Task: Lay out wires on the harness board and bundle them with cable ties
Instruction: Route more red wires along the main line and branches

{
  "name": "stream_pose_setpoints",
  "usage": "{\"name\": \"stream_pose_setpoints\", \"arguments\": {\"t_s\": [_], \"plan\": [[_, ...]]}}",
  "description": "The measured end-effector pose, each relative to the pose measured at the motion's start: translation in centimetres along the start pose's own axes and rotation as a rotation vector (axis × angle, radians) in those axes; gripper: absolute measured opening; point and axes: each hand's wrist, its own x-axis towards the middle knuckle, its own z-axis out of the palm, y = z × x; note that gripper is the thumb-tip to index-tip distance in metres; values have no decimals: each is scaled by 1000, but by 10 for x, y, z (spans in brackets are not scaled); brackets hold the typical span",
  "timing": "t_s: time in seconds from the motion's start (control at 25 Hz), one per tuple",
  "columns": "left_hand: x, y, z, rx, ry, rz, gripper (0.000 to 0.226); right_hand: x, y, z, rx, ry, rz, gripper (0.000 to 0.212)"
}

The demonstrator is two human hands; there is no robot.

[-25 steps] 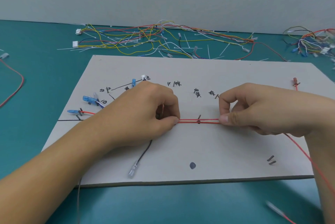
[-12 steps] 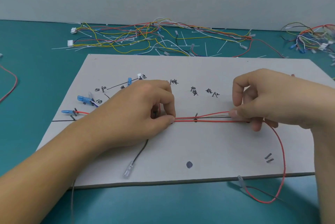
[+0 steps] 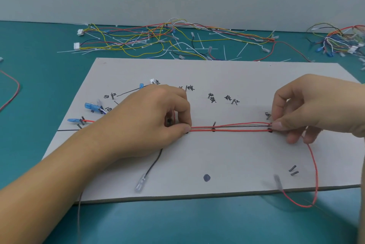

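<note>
Sliding further right, the right hand [image 3: 316,109] now pinches the red wires [image 3: 233,127] beside the far peg [image 3: 268,117] while the left hand [image 3: 150,123] pinches them mid-board on the harness board [image 3: 237,160]; keeping them taut and parallel should ease tying.

Hands: two, left hand [image 3: 158,123] and right hand [image 3: 316,109].
Board [image 3: 237,78]: one.
Red strands [image 3: 237,130]: two between the hands.
Grey strand [image 3: 246,125]: one, between the red ones.
Blue terminals [image 3: 90,105]: three showing, possibly more under the left hand.
Clear terminals [image 3: 139,184]: two on the board.
Wire piles [image 3: 158,36]: two behind the board.
White connectors [image 3: 76,45]: two at the middle pile's left end.
</note>
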Motion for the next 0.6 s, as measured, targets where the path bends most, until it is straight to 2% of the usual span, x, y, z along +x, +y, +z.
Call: {"name": "stream_pose_setpoints", "arguments": {"t_s": [0.24, 0.48, 0.6], "plan": [[0, 0, 0, 12, -2, 8, 8, 1, -1, -1, -158, 20, -49, 8], [3, 2, -3, 41, -24, 26, 8, 3, -2, -1, -292, 53, -134, 17], [5, 1, -7, 70, -43, 25, 9, 2, -6, 0, -263, 49, -163, 17]]}}
